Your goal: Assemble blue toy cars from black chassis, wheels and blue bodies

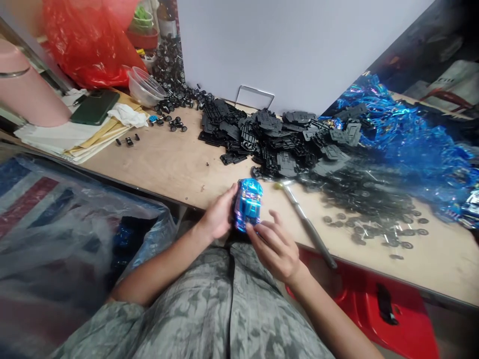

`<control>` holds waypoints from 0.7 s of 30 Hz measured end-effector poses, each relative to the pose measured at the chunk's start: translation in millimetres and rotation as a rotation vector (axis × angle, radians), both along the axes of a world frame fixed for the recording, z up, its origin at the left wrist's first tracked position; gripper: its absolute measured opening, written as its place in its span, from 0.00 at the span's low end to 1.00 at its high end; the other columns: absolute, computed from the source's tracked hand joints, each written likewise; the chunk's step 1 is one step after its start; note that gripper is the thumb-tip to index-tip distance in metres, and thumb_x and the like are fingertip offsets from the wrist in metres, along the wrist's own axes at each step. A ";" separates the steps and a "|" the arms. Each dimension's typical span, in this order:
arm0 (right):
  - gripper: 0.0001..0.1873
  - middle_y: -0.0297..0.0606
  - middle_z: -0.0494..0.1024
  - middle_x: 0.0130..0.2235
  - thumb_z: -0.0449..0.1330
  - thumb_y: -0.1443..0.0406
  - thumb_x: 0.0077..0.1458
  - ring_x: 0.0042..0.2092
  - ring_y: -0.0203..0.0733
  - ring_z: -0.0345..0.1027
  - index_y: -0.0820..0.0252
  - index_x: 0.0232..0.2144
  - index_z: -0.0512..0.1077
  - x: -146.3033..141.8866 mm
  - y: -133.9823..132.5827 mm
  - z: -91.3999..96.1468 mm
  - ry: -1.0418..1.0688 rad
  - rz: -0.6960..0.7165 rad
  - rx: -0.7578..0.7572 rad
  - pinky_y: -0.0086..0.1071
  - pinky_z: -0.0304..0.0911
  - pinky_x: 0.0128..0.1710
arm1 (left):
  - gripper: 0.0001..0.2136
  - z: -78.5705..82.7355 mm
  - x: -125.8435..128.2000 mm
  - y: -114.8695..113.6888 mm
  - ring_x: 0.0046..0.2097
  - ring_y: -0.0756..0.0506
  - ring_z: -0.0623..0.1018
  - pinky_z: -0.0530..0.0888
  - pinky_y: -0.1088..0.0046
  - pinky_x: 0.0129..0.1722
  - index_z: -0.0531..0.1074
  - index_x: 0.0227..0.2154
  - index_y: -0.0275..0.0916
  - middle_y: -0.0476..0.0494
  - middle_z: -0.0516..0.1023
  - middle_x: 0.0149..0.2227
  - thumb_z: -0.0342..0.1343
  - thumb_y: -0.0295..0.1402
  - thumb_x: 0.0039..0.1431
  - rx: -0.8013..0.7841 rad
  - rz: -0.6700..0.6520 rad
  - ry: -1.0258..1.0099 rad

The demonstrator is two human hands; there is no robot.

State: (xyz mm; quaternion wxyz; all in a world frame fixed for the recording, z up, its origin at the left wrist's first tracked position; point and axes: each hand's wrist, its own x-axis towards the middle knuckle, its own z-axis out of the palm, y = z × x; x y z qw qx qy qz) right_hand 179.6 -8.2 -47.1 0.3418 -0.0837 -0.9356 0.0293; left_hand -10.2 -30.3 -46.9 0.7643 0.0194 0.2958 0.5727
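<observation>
Glossy, metallic-looking toy car (pixel 250 200)

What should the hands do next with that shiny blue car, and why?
Maybe turn the blue toy car over for a look. Its shiny top faces up, so its underside is hidden and I can't tell what's fitted there. The left hand already grips its side, and the right hand is at its near end, so it could probably help steady it.
</observation>
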 end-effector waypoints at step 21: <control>0.28 0.38 0.81 0.36 0.62 0.77 0.60 0.42 0.44 0.78 0.57 0.61 0.73 0.0 -0.5 -2.5 0.079 -0.013 -0.037 0.57 0.74 0.58 | 0.26 -1.9 2.7 -5.1 0.43 0.40 0.85 0.77 0.64 0.53 0.70 0.62 0.31 0.32 0.85 0.46 0.49 0.46 0.72 0.124 0.008 0.006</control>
